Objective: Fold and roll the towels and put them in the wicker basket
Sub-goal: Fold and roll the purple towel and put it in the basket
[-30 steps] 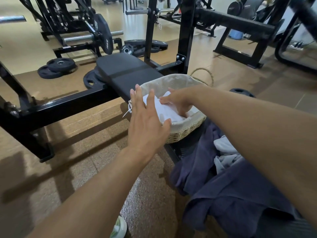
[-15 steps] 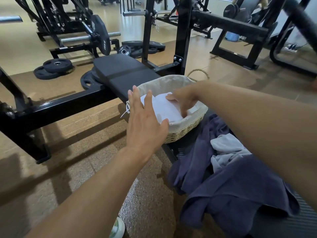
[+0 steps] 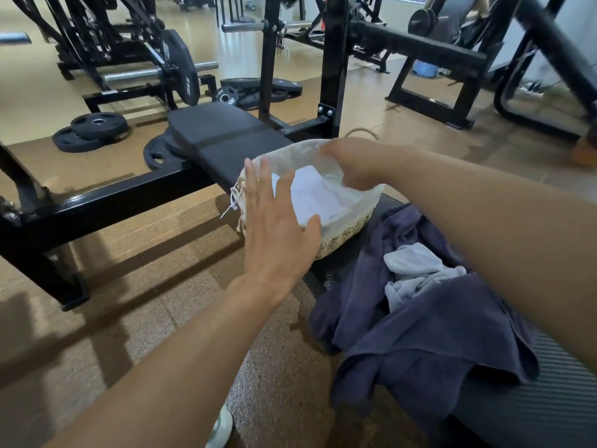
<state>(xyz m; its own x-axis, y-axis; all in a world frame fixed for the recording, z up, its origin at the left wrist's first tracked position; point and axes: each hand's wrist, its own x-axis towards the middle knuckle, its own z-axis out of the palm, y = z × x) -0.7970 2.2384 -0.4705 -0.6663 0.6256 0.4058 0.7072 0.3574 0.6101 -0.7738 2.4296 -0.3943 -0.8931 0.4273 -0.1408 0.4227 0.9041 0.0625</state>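
A wicker basket (image 3: pixel 342 236) with a pale cloth liner sits on a black weight bench. Inside it lies a white folded towel (image 3: pixel 315 197). My left hand (image 3: pixel 274 221) is flat and open, fingers spread, hovering at the basket's near-left rim and covering part of it. My right hand (image 3: pixel 352 166) reaches into the basket from the right, fingers curled down by the towel's far edge; they are blurred, and whether they grip it does not show. A dark blue towel (image 3: pixel 429 337) lies crumpled on the bench nearer me, with a light grey towel (image 3: pixel 416 273) bunched on top of it.
The black bench pad (image 3: pixel 223 137) runs away behind the basket, inside a black rack frame (image 3: pixel 332 72). Weight plates (image 3: pixel 93 127) lie on the floor at left. A loaded barbell (image 3: pixel 174 69) stands farther back. My shoe tip (image 3: pixel 223 428) shows at the bottom.
My right hand has moved from the middle of the white towel toward the basket's far rim. My left hand stays open at the near rim. The view has shifted slightly.
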